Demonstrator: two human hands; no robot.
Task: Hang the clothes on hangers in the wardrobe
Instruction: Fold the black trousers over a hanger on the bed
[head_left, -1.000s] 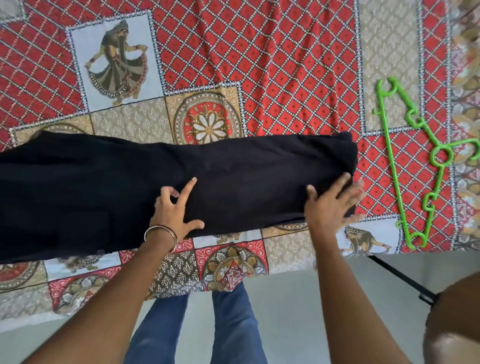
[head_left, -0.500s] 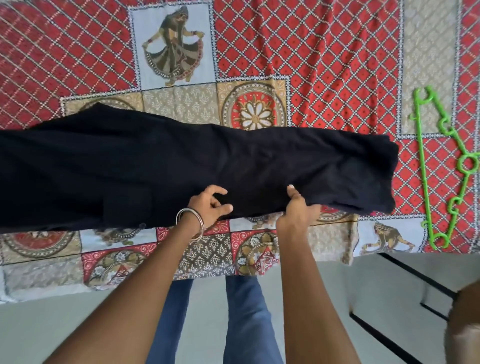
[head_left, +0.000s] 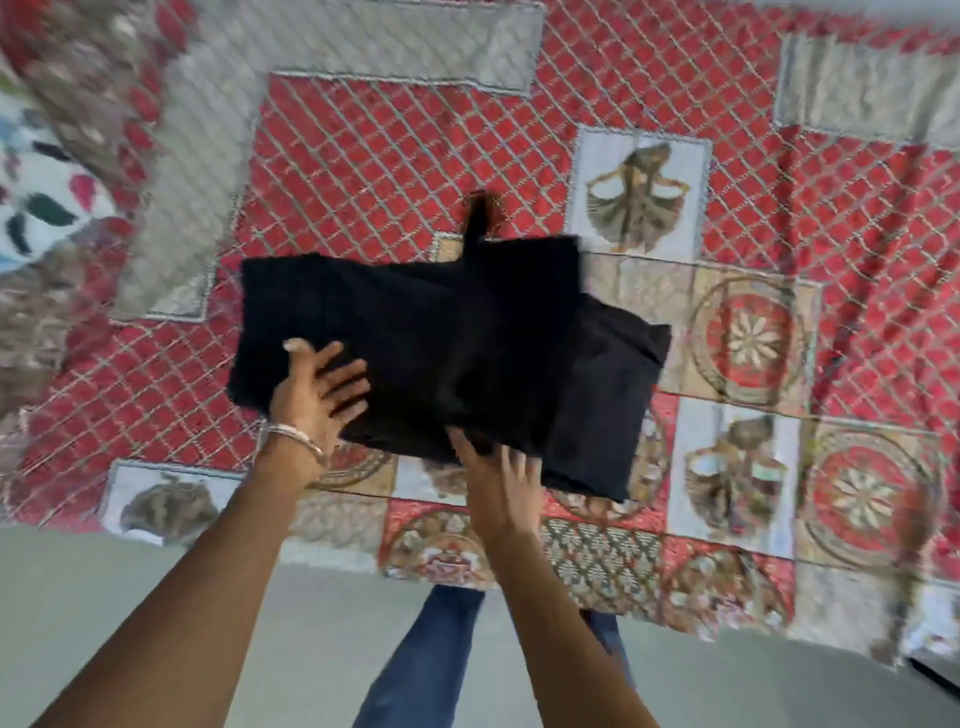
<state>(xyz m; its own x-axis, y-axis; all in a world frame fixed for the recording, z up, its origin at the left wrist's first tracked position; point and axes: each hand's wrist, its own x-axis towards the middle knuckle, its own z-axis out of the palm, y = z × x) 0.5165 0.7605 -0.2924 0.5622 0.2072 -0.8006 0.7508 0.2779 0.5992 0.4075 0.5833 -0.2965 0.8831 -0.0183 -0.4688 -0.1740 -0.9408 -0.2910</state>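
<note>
Moved: garment (head_left: 447, 358), long half a second ago, now folded double, centre of bedspread (head_left: 363, 171) | left hand (head_left: 317, 395): flat, fingers spread, pressing its 8 o'clock corner | right hand (head_left: 498, 467): fingers under 6 o'clock edge, grip unclear | progress: nothing hung; hanger, wardrobe unseen

I see a bed covered by a patterned bedsheet (head_left: 395, 171): red diamond lattice, beige panels, floral medallions and white squares with dancer figures. Below its edge lies a plain grey floor (head_left: 311, 639). The light is soft and even; the picture is motion-blurred.
</note>
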